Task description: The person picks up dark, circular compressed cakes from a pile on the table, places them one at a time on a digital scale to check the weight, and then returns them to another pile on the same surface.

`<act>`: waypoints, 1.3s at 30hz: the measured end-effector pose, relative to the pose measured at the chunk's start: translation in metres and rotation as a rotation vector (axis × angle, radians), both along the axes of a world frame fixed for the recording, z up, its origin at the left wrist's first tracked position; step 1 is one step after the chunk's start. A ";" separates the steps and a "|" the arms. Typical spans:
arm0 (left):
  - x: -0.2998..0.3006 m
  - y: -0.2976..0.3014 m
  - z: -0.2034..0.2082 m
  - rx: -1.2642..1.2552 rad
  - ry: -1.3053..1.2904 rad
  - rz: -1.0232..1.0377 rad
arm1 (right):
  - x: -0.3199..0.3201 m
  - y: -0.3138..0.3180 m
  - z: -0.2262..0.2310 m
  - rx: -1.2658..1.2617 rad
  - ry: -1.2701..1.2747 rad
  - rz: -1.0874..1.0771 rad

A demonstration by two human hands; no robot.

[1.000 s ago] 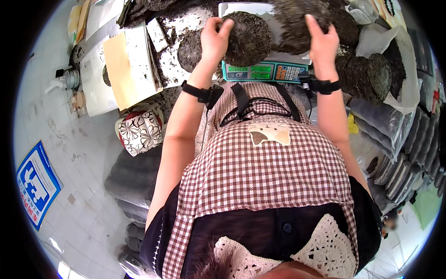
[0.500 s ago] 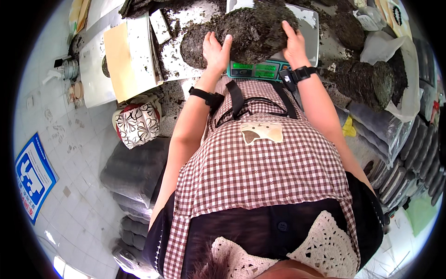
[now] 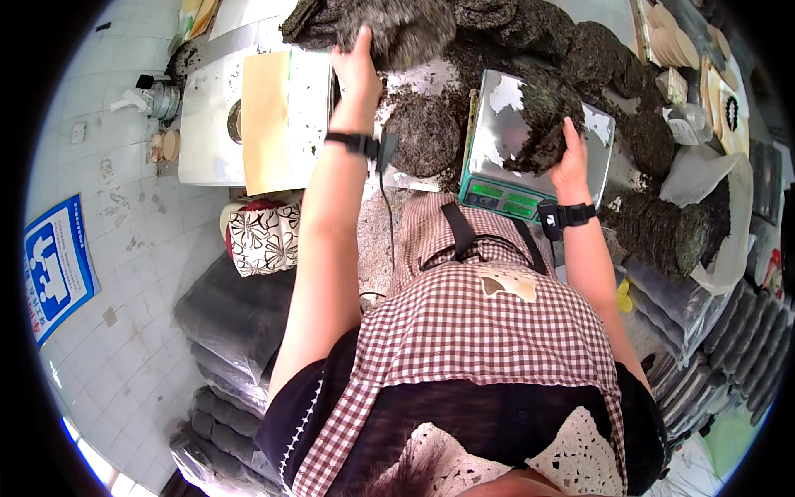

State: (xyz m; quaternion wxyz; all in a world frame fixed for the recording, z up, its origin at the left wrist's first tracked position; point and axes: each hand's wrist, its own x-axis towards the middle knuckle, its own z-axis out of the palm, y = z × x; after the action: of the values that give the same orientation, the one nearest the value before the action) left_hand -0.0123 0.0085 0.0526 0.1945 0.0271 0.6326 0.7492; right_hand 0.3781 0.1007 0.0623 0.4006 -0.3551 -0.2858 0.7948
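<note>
Head view: left hand [image 3: 356, 76] grips a dark disc [image 3: 407, 35] at 12 o'clock, right hand [image 3: 571, 162] a dark clump [image 3: 540, 123] between 1 and 2 o'clock, over the scale [image 3: 487, 142]. Both look light and brittle; hold rims broadly.

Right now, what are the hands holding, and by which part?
The left hand holds a dark round disc by its lower-left edge; the right hand holds a dark clump by its right edge, over the scale.
</note>
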 end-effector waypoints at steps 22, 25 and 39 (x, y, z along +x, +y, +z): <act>0.133 -0.128 -0.104 -1.275 1.061 -1.042 | 0.105 -0.036 0.024 0.083 -0.252 -0.118; 0.118 -0.137 -0.109 -1.208 1.048 -1.073 | 0.106 -0.029 0.024 0.092 -0.234 -0.085; 0.095 -0.125 -0.135 -1.304 1.138 -1.036 | 0.097 -0.030 0.021 0.168 -0.297 -0.105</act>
State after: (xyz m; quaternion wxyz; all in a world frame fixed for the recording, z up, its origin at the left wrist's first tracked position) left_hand 0.0826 -0.1167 -0.0820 0.1421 0.5407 0.8280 -0.0439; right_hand 0.4747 0.0704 0.0829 0.4230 -0.4484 -0.3884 0.6850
